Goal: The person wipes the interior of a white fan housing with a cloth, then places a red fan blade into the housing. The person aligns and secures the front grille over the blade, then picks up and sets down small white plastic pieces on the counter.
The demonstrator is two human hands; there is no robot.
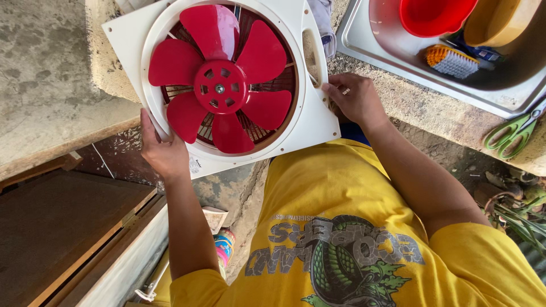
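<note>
I hold a square white fan frame point(296, 122) with a red five-bladed fan point(220, 85) set in its round opening, a dark grille behind the blades. My left hand point(162, 149) grips the frame's lower left edge, thumb on the ring. My right hand point(354, 98) grips the right edge beside a slot handle. The frame is tilted over a concrete counter point(51, 85).
A metal sink point(364, 42) at the upper right holds a red bowl point(432, 16), a yellow bowl point(496, 21) and an orange-bristled scrub brush point(452, 60). Green-handled scissors point(512, 133) lie on the counter edge. A wooden cabinet point(62, 227) stands at the lower left.
</note>
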